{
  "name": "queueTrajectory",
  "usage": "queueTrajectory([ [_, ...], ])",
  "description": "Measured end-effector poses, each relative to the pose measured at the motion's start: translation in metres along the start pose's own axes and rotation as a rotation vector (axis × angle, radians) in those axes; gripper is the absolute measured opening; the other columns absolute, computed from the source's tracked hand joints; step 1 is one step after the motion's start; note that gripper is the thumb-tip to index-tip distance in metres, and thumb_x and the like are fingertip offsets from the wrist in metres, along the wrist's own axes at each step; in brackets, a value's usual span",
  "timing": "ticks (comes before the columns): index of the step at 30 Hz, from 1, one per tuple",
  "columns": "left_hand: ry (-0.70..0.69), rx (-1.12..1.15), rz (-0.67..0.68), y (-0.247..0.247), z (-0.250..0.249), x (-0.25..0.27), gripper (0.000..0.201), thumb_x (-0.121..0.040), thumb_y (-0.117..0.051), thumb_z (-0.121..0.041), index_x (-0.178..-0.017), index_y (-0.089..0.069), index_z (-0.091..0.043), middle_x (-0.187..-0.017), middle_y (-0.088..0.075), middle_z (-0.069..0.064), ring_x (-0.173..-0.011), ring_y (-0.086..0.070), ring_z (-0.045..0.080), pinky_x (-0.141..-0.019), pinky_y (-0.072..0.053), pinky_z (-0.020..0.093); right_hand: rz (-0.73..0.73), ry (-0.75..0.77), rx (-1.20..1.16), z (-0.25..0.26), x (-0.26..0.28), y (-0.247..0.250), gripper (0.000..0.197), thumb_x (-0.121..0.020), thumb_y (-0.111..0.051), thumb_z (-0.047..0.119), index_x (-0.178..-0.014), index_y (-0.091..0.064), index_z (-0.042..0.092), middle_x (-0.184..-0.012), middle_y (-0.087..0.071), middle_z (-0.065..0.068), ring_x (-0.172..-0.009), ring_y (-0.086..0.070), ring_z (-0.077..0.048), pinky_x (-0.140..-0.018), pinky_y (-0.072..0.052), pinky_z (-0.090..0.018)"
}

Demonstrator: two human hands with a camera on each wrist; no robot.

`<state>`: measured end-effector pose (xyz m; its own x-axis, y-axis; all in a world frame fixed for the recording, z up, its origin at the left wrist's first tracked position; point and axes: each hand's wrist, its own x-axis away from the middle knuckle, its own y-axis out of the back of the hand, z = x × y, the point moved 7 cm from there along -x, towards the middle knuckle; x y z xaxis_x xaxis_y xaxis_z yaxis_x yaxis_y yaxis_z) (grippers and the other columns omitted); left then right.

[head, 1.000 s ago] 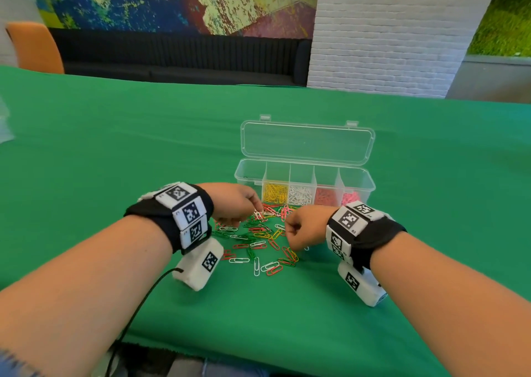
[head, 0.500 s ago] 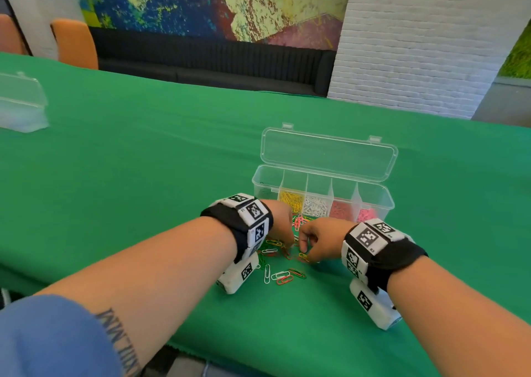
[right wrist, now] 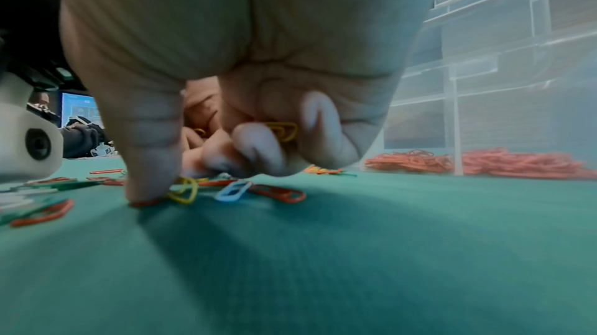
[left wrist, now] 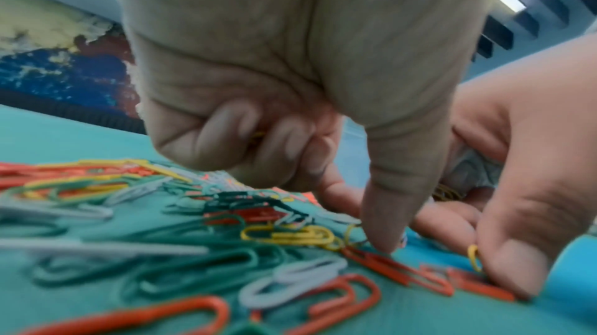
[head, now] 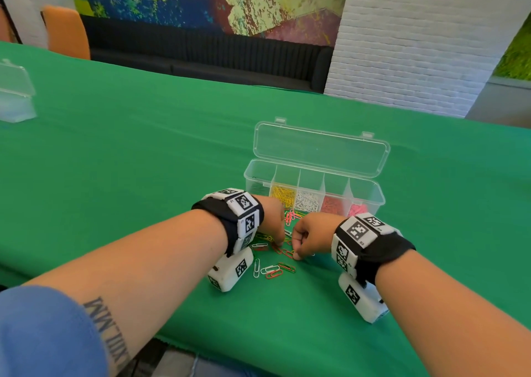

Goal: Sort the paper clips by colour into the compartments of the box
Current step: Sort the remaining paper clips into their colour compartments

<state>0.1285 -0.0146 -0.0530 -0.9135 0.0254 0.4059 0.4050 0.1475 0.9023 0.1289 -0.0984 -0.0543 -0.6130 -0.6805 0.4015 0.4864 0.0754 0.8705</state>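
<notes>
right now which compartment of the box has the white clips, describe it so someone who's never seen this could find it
On the green table, the clear plastic box stands open just beyond the two hands. Its row has five compartments; count from the left end to the third, the middle one, which holds the white clips. The yellow clips lie in the compartment to its left and the red clips to its right.

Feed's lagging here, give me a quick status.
Right hand holds yellow clips, left hand fingers curled, thumb down in the loose pile. Box open, unobstructed.
</notes>
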Motion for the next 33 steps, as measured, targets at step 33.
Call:
queueTrajectory([
  [33,-0.241,-0.162,-0.028,0.004,0.009,0.024,0.019,-0.085,-0.06,-0.026,-0.104,-0.06,-0.029,-0.095,-0.056,-0.006,-0.089,-0.057,0.018,-0.077,-0.047,0.029,-0.404,-0.265,-0.165,-0.02,-0.002,0.028,0.022,-0.091,-0.035,0.004,-0.102,-0.051,0.015,-0.07,-0.044,0.005,-0.06,-0.041,-0.01,-0.05,-0.031,-0.021],
])
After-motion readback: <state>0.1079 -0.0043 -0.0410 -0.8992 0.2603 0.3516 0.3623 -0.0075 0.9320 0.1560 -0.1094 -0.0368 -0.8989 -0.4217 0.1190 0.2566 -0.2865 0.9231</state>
